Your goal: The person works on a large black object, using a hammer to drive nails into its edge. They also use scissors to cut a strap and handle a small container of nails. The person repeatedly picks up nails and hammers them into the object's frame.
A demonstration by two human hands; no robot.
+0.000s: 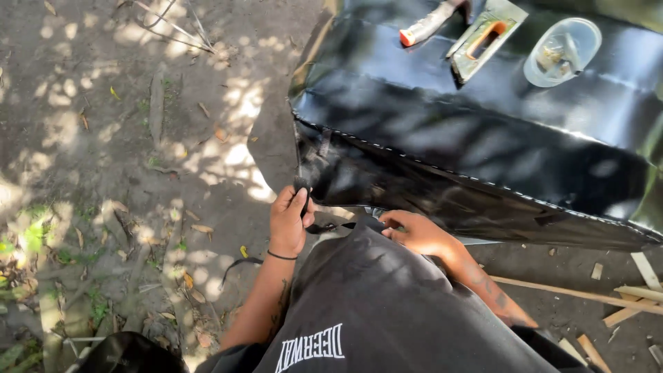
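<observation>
Dappled bare ground (pixel 138 138) with dry leaves fills the left of the frame; a glossy black sheet-covered surface (pixel 483 124) spans the upper right. At centre, the left hand (pixel 289 221) is closed around a black strap (pixel 301 185) running vertically along the sheet's corner. The right hand (pixel 414 231) curls on the sheet's lower edge; its grip cannot be told.

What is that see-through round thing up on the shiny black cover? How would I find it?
Look at the big glossy black sheet spread over the bulky shape at the top right. Three things lie on its top: a knife-like tool with an orange tip, a flat metal trowel with an orange handle, and, farthest right, the clear plastic bowl. It alone is round and transparent, with small bits inside.
</observation>
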